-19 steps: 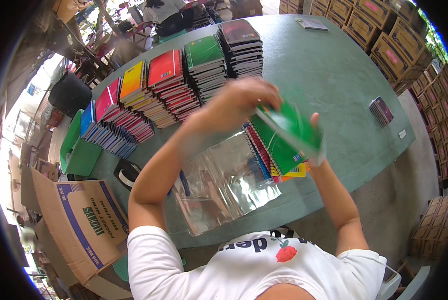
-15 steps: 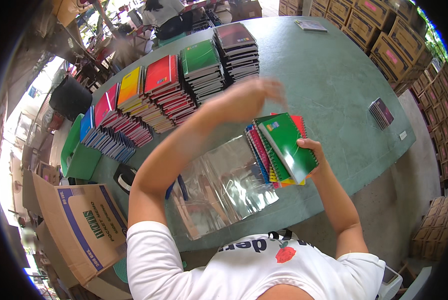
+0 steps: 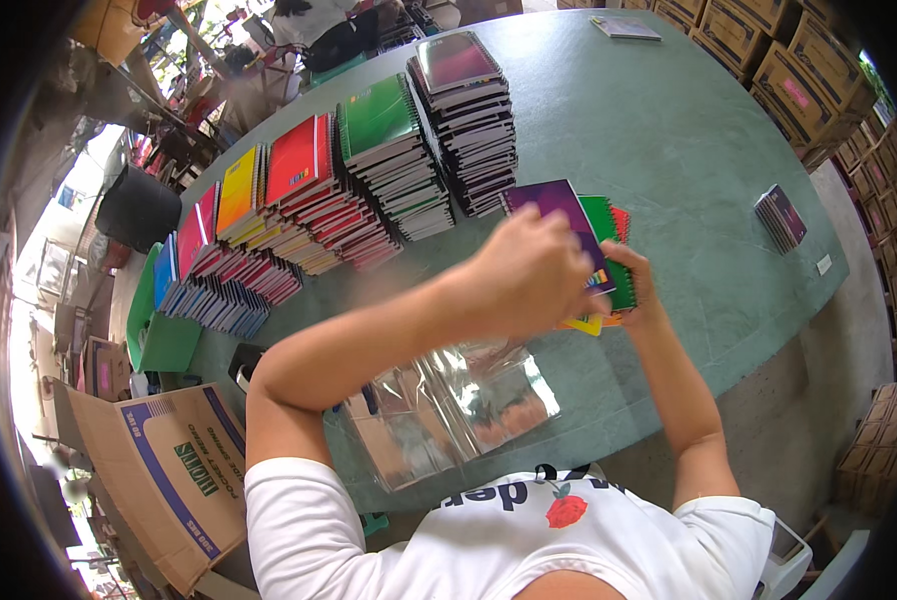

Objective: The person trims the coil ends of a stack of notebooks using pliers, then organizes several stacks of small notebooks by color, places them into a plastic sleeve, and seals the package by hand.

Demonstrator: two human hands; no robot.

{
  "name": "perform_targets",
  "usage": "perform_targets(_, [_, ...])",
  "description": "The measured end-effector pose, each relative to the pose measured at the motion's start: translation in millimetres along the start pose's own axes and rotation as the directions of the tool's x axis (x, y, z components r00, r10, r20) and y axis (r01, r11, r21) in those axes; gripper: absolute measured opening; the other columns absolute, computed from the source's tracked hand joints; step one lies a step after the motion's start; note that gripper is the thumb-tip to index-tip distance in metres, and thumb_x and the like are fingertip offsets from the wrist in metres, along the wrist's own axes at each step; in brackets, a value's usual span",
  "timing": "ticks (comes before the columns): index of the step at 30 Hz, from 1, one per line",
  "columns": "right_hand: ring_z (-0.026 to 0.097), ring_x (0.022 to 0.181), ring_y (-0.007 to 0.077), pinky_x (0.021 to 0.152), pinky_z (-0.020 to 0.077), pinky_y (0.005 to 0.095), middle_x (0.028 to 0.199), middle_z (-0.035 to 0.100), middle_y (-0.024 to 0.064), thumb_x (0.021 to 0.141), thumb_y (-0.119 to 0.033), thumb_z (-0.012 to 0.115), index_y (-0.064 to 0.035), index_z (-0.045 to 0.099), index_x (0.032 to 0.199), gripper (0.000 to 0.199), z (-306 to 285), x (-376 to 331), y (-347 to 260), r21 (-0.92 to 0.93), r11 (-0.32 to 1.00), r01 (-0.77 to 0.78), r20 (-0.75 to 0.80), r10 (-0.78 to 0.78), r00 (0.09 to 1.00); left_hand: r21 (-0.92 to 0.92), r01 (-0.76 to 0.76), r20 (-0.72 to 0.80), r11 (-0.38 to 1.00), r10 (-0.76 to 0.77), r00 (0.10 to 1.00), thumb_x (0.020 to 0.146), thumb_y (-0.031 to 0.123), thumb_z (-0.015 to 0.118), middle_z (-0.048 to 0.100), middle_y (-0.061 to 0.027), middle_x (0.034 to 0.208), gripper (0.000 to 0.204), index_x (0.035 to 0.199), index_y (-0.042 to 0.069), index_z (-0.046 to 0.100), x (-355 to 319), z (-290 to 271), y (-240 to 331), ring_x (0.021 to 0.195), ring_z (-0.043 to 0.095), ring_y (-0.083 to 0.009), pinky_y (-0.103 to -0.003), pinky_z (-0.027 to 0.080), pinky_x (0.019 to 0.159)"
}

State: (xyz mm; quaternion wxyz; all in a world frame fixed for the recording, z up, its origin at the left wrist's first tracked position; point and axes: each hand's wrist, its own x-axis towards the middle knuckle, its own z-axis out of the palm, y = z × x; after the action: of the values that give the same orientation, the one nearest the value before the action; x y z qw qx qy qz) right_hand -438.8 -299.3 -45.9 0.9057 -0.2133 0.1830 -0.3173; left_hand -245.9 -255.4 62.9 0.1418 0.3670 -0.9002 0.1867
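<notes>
Nearest, one white shirt [image 3: 389, 540], the person's own, with black lettering and a printed red rose. Near left: one open cardboard carton [image 3: 184, 480], printed with blue-purple bands and green lettering. On the green table [image 3: 669, 150], near middle: one clear plastic sheet [image 3: 444, 415], creased and glossy, partly covered by the left forearm.

Beyond it, the left hand [image 3: 539, 265], blurred, fingers curled over one purple notebook [image 3: 569, 205]; cannot tell how firmly it grips, if at all. Right hand [image 3: 637, 285]: closed around the right edge of a fanned set, thumb on a green notebook [image 3: 601, 218]; a red notebook [image 3: 622, 222] and a yellow notebook [image 3: 587, 325] show at the edges. A small coloured label marks the purple cover's near corner.

Left to middle, in a row receding to the far side: blue stack [image 3: 166, 275], pink stack [image 3: 199, 225], yellow-orange stack [image 3: 239, 190], red stack [image 3: 301, 165], green stack [image 3: 379, 120], dark purple stack [image 3: 456, 65], all spiral-bound. Left, beside the row: one green tub [image 3: 164, 335]. Right: one small notebook pile [image 3: 781, 220] and a white sticker [image 3: 825, 265] near the table edge.

Far: one flat pad [image 3: 626, 28]; cartons [image 3: 809, 90] at right, one pink-labelled; at left, a co-worker [image 3: 319, 22] in white.
</notes>
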Motion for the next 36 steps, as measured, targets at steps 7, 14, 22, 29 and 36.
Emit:
perform_targets(7, [0.067, 0.079, 0.023, 0.072, 0.0558, 0.0353, 0.095, 0.065, 0.0155, 0.08, -0.021, 0.063, 0.0028, 0.057, 0.104, 0.035, -8.2, 2.2, 11.5, 0.121, 0.993, -0.003, -0.034, 0.007, 0.999, 0.149, 0.559, -0.105, 0.815, -0.549, 0.829, 0.083, 0.032, 0.058, 0.064, -0.015, 0.097, 0.038, 0.107, 0.002, 0.06, 6.5, 38.3, -155.0, 0.094, 0.059, -0.031, -0.043, 0.041, 0.091])
perform_targets(14, [0.067, 0.077, 0.0229, 0.071, 0.0564, 0.0344, 0.092, 0.065, 0.0159, 0.077, -0.019, 0.064, 0.0053, 0.055, 0.106, 0.039, -10.3, -5.9, 18.3, -0.053, 0.997, -0.059, -0.007, 0.059, 0.998, 0.141, 0.437, -0.322, 0.888, -0.376, 0.869, 0.078, 0.031, 0.063, 0.064, -0.0109, 0.09, 0.027, 0.096, 0.01, 0.065, 18.2, 5.4, -118.2, 0.093, 0.059, -0.0269, -0.039, 0.043, 0.082])
perform_targets(22, [0.067, 0.073, 0.0228, 0.067, 0.0569, 0.0336, 0.09, 0.065, 0.0164, 0.076, -0.017, 0.063, 0.0075, 0.053, 0.106, 0.041, 5.4, -11.7, 35.8, -0.082, 0.994, -0.073, -0.028, 0.071, 0.997, 0.258, 0.443, -0.276, 0.859, -0.374, 0.886, 0.085, 0.03, 0.058, 0.059, -0.0124, 0.116, 0.038, 0.118, 0.011, 0.055, -5.8, 30.0, -113.2, 0.115, 0.051, -0.0281, -0.042, 0.034, 0.1])
perform_targets(29, [0.067, 0.077, 0.0222, 0.069, 0.0561, 0.0337, 0.094, 0.064, 0.0166, 0.075, -0.016, 0.065, 0.0053, 0.053, 0.109, 0.042, -18.8, -25.7, 36.7, -0.059, 0.997, -0.057, -0.073, 0.053, 0.996, 0.081, 0.444, -0.318, 0.892, -0.399, 0.86, 0.086, 0.022, 0.055, 0.065, -0.0115, 0.095, 0.019, 0.096, 0.008, 0.061, 12.1, 17.1, -121.7, 0.096, 0.061, -0.0279, -0.038, 0.048, 0.082])
perform_targets(36, [0.066, 0.087, 0.0256, 0.074, 0.0559, 0.0388, 0.103, 0.062, 0.0189, 0.079, -0.025, 0.062, 0.0025, 0.051, 0.115, 0.047, -19.5, -33.8, 42.9, 0.004, 1.0, -0.016, -0.038, 0.016, 0.999, 0.171, 0.437, -0.444, 0.883, -0.327, 0.834, 0.085, 0.016, 0.052, 0.065, -0.0108, 0.091, 0.025, 0.109, 0.012, 0.059, 5.0, 10.6, -106.0, 0.089, 0.061, -0.029, -0.04, 0.047, 0.079])
